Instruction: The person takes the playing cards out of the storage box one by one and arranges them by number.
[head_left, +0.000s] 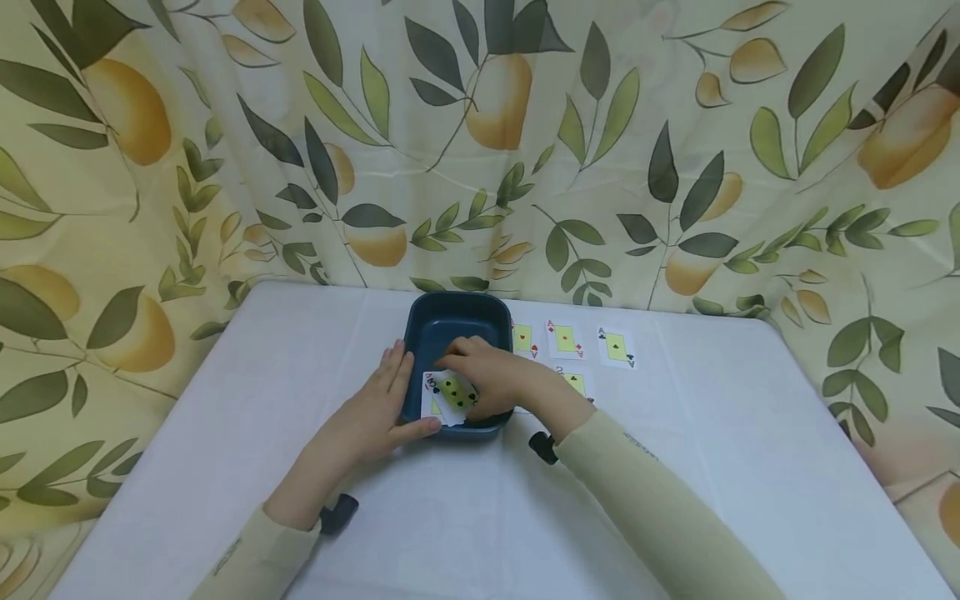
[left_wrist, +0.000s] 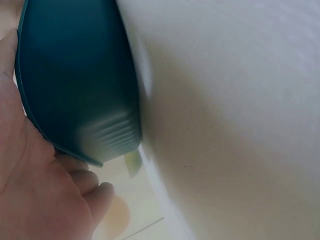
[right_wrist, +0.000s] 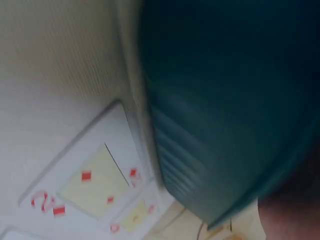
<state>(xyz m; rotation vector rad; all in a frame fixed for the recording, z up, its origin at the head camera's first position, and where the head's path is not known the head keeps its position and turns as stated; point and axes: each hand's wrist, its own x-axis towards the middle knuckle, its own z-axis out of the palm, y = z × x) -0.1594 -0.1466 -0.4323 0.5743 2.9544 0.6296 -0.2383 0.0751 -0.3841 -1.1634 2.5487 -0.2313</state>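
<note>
Two hands at tray: left fingers flat on rim; right fingers pinch cards inside.

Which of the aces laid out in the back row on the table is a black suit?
The rightmost ace, farthest from the blue tray. Its pips are black, while the ace beside it and the one nearest the tray show red pips.

A tray sat at the centre of the counter, with cards inside its lower part. Three aces lay in a row to its right, another card below them.
</note>
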